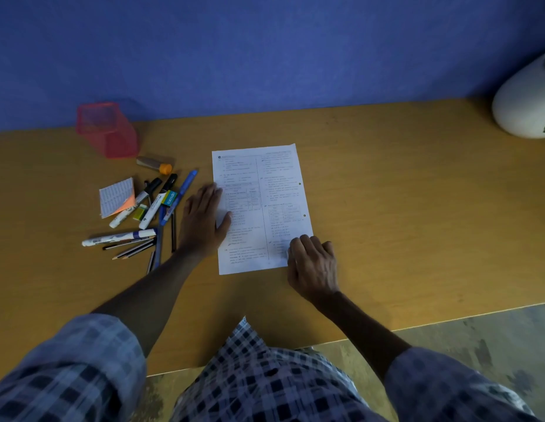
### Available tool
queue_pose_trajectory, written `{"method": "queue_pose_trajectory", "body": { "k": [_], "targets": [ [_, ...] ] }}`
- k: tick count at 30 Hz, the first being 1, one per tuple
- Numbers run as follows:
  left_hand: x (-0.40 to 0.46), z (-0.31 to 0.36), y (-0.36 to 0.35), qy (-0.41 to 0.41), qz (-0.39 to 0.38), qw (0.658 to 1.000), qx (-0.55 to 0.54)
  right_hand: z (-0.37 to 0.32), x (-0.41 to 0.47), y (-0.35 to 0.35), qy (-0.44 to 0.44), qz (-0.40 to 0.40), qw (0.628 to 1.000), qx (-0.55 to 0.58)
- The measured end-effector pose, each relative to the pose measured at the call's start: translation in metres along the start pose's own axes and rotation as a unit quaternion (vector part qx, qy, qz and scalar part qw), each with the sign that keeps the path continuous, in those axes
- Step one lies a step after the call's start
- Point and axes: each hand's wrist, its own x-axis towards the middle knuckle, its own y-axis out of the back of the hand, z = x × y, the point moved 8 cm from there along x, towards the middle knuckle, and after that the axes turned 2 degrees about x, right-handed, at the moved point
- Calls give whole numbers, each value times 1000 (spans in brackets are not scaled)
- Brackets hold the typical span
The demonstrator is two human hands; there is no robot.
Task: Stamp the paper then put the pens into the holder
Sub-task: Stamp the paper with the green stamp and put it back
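A printed paper [259, 178] lies in the middle of the wooden desk [387, 193]. My left hand [202, 220] rests flat with straight fingers on the paper's left edge. My right hand [312, 263] sits knuckles-up on the paper's lower right corner, its fingers curled down round a small stamp that the hand hides almost wholly. Left of the paper lies a loose heap of pens and markers [157, 205], among them a blue pen [186, 187] and a white marker [118, 238], with several pencils [134, 248]. The pink mesh holder [108, 129] stands at the back left by the wall.
A small bottle with an orange cap [154, 165] lies in front of the holder. A pad of sticky notes [115, 197] and an eraser [140, 212] sit among the pens. A white plant pot [527, 99] stands at the back right. The desk's front edge runs near my body.
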Motion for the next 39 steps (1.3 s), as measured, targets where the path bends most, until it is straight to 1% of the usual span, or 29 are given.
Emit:
{"method": "queue_pose_trajectory", "body": {
  "k": [6,11,20,22,24,26,27,28,29,30,31,32,36,39],
  "targets": [
    [-1,1,-2,-1,2,1000,-6,0,-4,2,2,21,1000,4],
    [0,0,-3,1,0,1000,-3,0,-6,2,1,18,1000,2],
    [1,-1,-4,0,-3,1000,-3,3,-6,-2,-7,-22,1000,-14],
    [1,-1,-4,0,-1,1000,-3,6,-8,1,-26,-29,999,-6],
    [1,-1,-4,0,-2,1000,-3,14,-8,3,-65,-37,997,19],
    [1,-1,-4,-2,-2,1000,2,23,-8,11,-115,-29,991,61],
    [1,-1,-4,-3,-2,1000,5,24,-7,19,-137,-11,986,96],
    [2,-2,-4,-3,-3,1000,7,26,-7,29,-163,14,975,152],
    [2,-2,-4,-3,-3,1000,9,28,-5,40,-194,47,952,231],
    [2,-2,-4,-2,-4,1000,12,31,-5,48,-230,76,914,325],
    [2,-2,-4,-2,-6,1000,13,34,-3,54,-268,94,868,408],
    [2,-2,-4,-3,-8,1000,14,36,0,60,-301,110,822,471],
    [3,-1,-4,-6,-9,1000,12,48,13,75,-391,127,685,602],
    [2,0,-3,-7,-6,1000,11,42,27,89,-394,119,587,697]
  ]
}}
